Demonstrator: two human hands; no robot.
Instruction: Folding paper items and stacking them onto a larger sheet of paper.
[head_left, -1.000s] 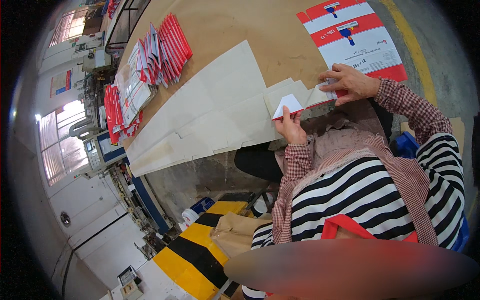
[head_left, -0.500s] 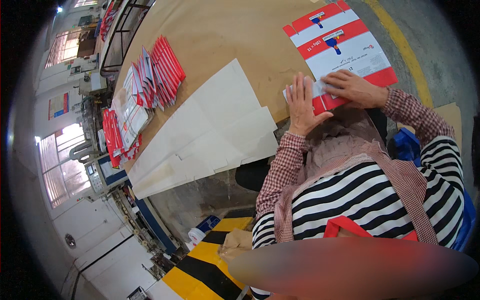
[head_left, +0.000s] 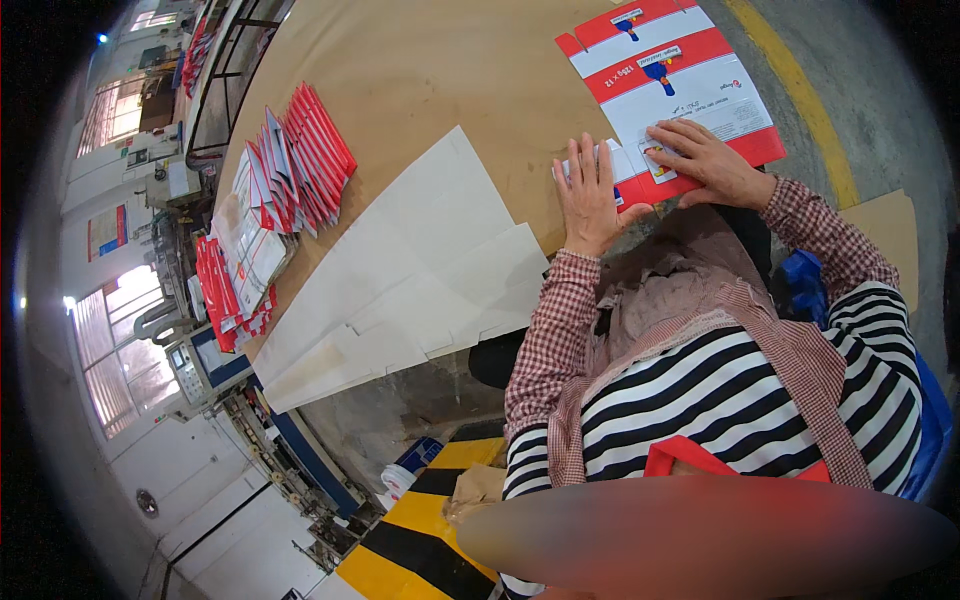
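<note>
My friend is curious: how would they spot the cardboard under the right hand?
Find the brown tabletop, then look right toward the yellow floor line. Just before it, under the right hand, lies the red-and-white cardboard. Unlike the plain sheets further left, it carries coloured print.

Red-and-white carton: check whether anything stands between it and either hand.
Nothing visible does. The right hand lies on the carton, and the left hand rests at its near left part. The pale sheets lie off to the left.
</note>
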